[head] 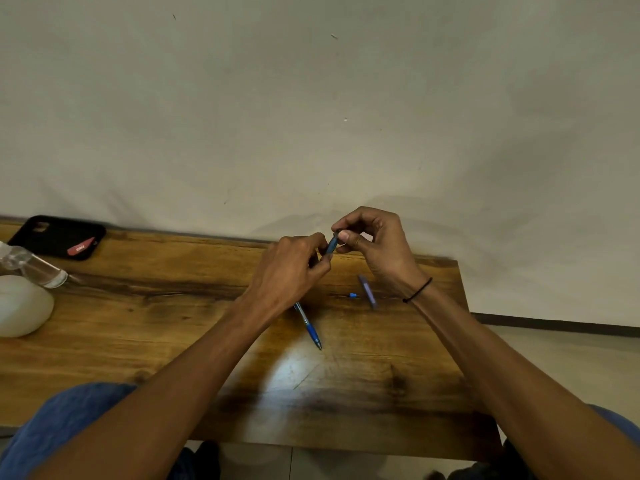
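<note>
Above the far edge of the wooden table [173,323], both hands meet on a short blue pen part [331,244]. My left hand [294,268] pinches its lower end with curled fingers. My right hand [377,244] pinches its upper end between thumb and forefinger. A blue pen [310,329] lies on the table below my left wrist, tip toward me. Under my right wrist, a purple pen piece [367,292] and a tiny blue piece [352,295] lie on the table.
A black phone [57,237] lies at the table's far left corner. A clear bottle [34,266] lies on its side beside a white rounded object [20,306] at the left edge. A pale wall runs behind the table; floor shows to the right.
</note>
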The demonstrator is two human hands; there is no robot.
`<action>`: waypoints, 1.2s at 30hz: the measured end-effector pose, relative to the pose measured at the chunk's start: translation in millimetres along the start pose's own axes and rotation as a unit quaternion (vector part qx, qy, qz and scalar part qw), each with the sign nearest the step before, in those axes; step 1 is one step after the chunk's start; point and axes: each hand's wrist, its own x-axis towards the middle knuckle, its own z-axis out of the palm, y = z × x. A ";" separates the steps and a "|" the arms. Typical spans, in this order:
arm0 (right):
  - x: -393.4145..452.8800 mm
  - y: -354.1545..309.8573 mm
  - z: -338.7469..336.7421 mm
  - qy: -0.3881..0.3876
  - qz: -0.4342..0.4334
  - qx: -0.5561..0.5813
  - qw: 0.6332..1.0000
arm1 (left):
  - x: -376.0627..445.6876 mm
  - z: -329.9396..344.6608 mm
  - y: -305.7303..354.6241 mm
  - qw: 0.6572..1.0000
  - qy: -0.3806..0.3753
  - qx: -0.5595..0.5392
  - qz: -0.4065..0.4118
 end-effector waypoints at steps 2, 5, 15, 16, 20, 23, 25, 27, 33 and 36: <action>-1.1 0.8 2.0 0.005 -0.002 -0.008 1.000 | -0.2 -0.5 0.7 1.000 -0.004 0.003 -0.001; -2.7 2.7 4.5 0.019 0.001 -0.022 1.000 | -0.4 -1.0 1.7 1.000 -0.009 0.008 -0.001; -2.7 0.2 2.3 0.008 0.006 -0.021 1.000 | 0.7 -5.8 7.2 1.000 0.003 -0.029 0.001; -3.4 -0.4 3.1 0.003 0.009 -0.018 1.000 | 1.2 -6.8 7.9 0.999 0.007 -0.044 -0.003; -3.2 -5.0 5.4 0.009 0.009 -0.004 1.000 | 1.8 -8.2 8.8 0.995 0.008 -0.091 -0.030; -0.4 -15.8 5.4 0.025 0.003 0.039 0.999 | 2.9 -13.8 8.9 0.989 -0.011 -0.138 -0.059; 3.3 -26.5 3.6 0.052 0.001 0.058 0.997 | 4.4 -21.4 7.2 0.982 -0.025 -0.167 -0.081; 7.5 -40.7 -0.4 0.080 0.010 0.103 0.991 | 6.3 -29.2 2.3 0.976 -0.012 -0.190 -0.101; 15.5 -84.4 -20.4 0.106 0.050 0.322 0.940 | 12.2 -35.4 -12.2 0.969 0.022 -0.187 -0.160; 15.1 -103.1 -30.7 0.106 0.053 0.357 0.927 | 12.1 -33.3 -10.5 0.973 0.023 -0.173 -0.148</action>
